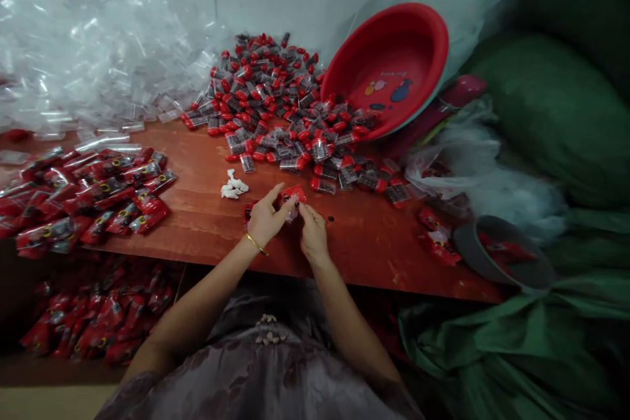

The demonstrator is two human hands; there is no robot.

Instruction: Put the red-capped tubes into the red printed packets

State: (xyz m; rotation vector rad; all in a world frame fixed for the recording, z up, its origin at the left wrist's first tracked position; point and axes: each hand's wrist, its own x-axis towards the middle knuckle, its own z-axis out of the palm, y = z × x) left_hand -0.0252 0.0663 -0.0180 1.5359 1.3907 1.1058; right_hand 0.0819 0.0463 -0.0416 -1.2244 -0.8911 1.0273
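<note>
Both hands meet over the front middle of the wooden table [197,223], on a small red printed packet [296,193]. My left hand [264,218], with a gold bangle at the wrist, has its thumb on the packet and its index finger stretched along it. My right hand [314,230] pinches the packet's near right side with thumb and fingertips. Fingers cover part of the packet, and its contents cannot be made out. Another red piece [247,212] shows beside my left hand. A crumpled white wad [233,185] lies just beyond.
Small red-capped clear containers [266,98] are heaped behind, spilling from a tilted red basin [418,33]. Clear plastic sleeves [98,59] pile up at left, before filled red packets [108,190]. More packets [108,315] lie below the table. A grey bowl [475,243] stands at right.
</note>
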